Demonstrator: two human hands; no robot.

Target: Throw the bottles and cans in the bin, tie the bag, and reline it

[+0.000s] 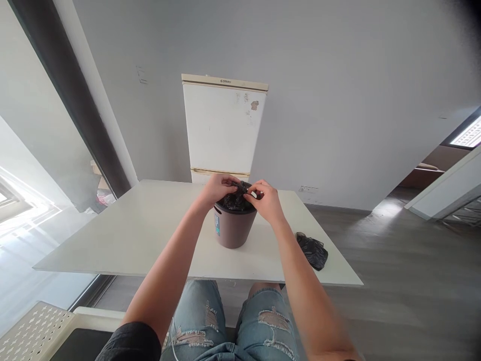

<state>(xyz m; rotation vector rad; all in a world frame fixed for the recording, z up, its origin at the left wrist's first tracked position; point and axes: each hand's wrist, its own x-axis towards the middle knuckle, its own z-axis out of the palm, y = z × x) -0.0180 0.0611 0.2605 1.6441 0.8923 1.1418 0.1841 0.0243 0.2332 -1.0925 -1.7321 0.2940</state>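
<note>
A small brown plastic bin stands near the middle of a white table. A black plastic bag lies inside it, bunched at the rim. My left hand is closed, pinching the bag's edge at the far left of the rim. My right hand is closed too, pinching the same bag edge at the right of the rim. Both hands meet just above the bin's mouth.
A second crumpled black bag lies on the table's right side near the front edge. A white fridge stands against the wall behind the table. A white perforated chair sits at the lower left. My knees in torn jeans are under the table's front edge.
</note>
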